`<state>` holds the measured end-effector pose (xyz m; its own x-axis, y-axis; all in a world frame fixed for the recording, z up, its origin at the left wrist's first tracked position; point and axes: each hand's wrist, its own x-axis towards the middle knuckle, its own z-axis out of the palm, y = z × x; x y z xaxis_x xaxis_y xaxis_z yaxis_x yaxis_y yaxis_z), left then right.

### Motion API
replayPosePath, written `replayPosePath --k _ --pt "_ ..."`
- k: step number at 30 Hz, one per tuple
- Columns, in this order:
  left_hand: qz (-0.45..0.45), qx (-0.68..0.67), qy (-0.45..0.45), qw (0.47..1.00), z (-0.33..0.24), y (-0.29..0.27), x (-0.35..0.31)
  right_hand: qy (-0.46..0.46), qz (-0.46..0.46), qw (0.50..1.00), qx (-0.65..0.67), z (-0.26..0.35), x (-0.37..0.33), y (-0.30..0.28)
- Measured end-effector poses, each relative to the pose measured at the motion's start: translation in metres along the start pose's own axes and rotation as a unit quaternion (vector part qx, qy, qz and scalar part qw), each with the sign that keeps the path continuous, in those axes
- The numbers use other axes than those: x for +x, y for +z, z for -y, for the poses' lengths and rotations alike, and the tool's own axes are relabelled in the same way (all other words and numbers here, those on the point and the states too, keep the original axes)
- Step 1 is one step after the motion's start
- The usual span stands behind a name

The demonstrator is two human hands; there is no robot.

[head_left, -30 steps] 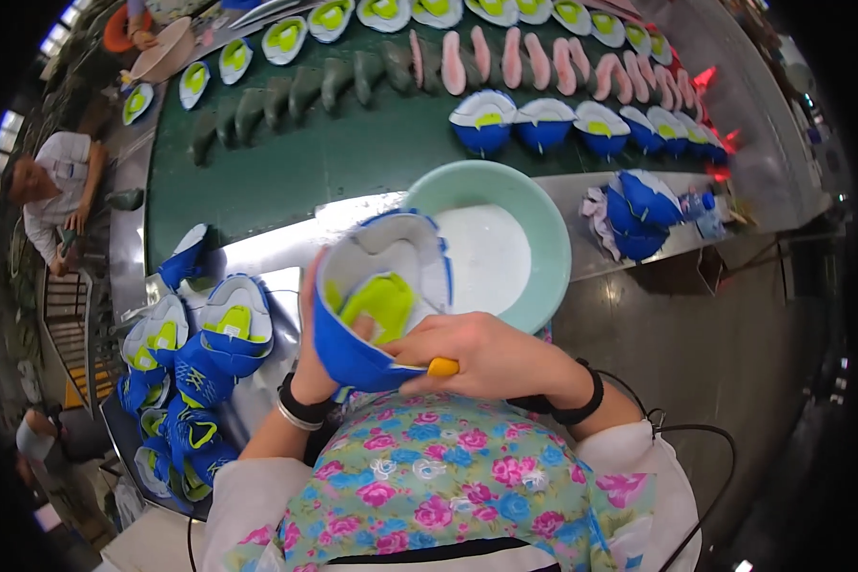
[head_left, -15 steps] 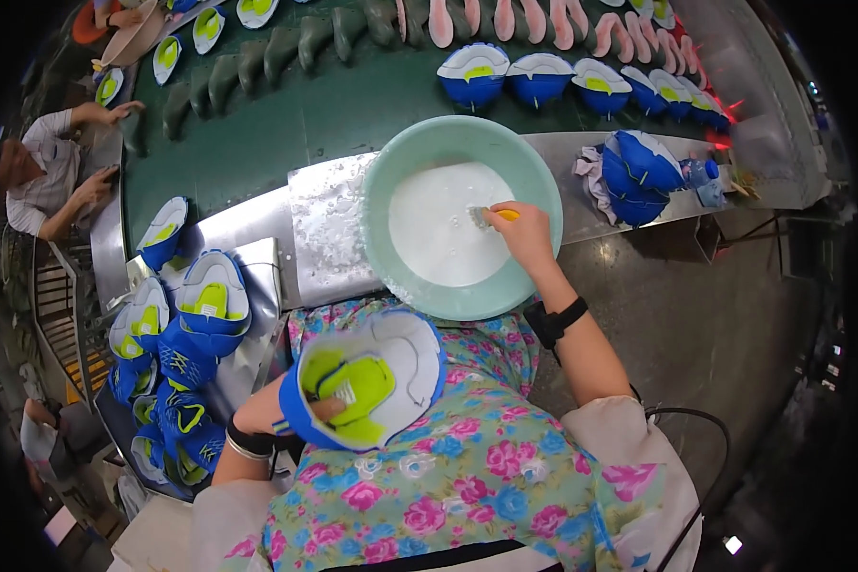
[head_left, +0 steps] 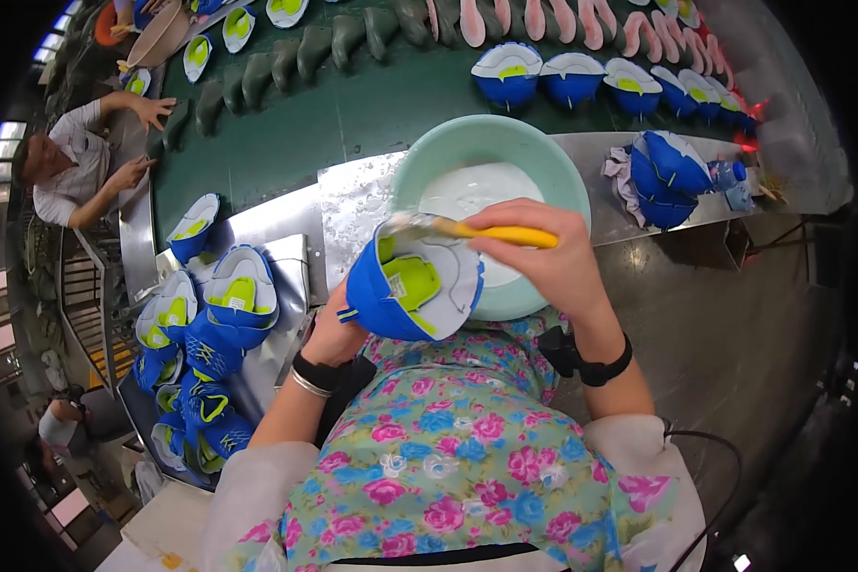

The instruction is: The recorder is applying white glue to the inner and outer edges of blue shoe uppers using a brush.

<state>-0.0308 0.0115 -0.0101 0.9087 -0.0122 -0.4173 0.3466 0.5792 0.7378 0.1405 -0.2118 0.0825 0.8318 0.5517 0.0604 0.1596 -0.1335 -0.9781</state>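
My left hand holds a blue shoe upper with a white and lime-green bottom turned up, just in front of my chest. My right hand grips a yellow-handled brush whose wet bristles rest on the upper's far edge. Directly behind stands a pale green basin of white glue on the metal bench.
A pile of blue uppers lies at my left on the steel bench. A dark green conveyor carries more uppers and lasts. Another person leans on it at far left. More uppers lie to the right.
My right hand has come back from the basin with the brush, and my left hand has raised the upper from my lap to meet it.
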Motion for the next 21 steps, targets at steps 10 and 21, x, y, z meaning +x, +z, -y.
replayPosePath --k 10,21 --pt "-0.037 -0.015 0.082 0.996 -0.007 0.012 0.017 0.14 -0.098 0.983 -0.065 -0.035 -0.031 -0.022" --pt "-0.104 0.099 0.207 0.968 -0.023 0.034 0.026 0.158 -0.042 0.986 -0.003 -0.005 -0.027 -0.018"
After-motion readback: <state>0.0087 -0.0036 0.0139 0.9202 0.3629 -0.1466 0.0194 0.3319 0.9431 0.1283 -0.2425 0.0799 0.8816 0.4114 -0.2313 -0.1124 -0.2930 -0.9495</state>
